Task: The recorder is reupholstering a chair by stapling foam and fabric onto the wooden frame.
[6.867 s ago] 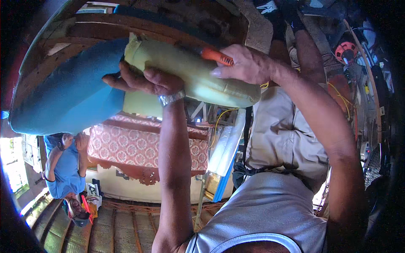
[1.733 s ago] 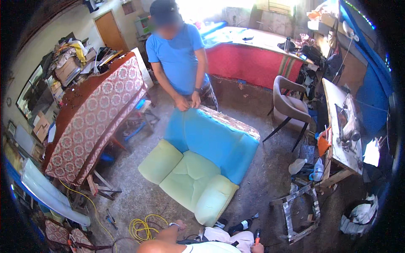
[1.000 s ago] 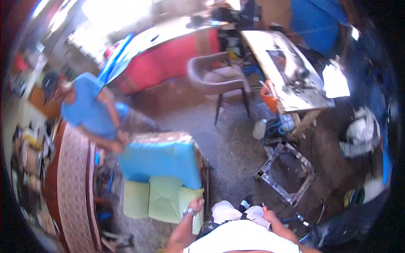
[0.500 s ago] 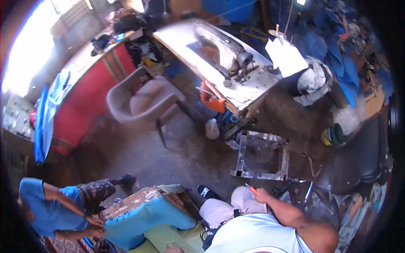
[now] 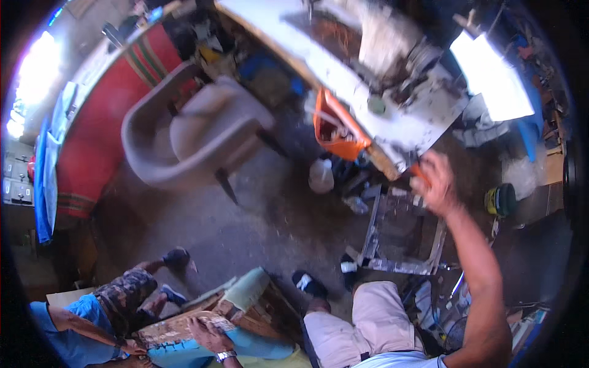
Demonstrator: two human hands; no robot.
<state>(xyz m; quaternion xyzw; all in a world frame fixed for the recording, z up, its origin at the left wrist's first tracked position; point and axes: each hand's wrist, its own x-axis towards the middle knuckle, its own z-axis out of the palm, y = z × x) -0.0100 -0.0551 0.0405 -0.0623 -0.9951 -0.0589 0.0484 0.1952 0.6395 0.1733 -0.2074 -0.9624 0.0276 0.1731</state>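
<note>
My right hand (image 5: 434, 184) reaches forward at the near corner of the white sewing table (image 5: 408, 126), closed around an orange-handled tool (image 5: 420, 174). Its working end is blurred, so its kind is unclear. My left hand (image 5: 210, 336), a watch at the wrist, lies with fingers spread on the worn top of an upholstered furniture piece (image 5: 178, 328). That piece has turquoise fabric, exposed brown padding and a bare wooden side. At its left end, another person's hand (image 5: 134, 348) touches it.
A sewing machine (image 5: 389, 43) stands on the table, with an orange pouch (image 5: 337, 138) hanging at its edge. A grey armchair (image 5: 202, 132) is to the left. A frame (image 5: 402, 265) lies on the floor before my feet; a green tub (image 5: 500, 200) sits at right.
My right hand has moved from my lap up and forward to the table's corner with the orange-handled tool. My left hand has come up onto the furniture. The view has shifted.
</note>
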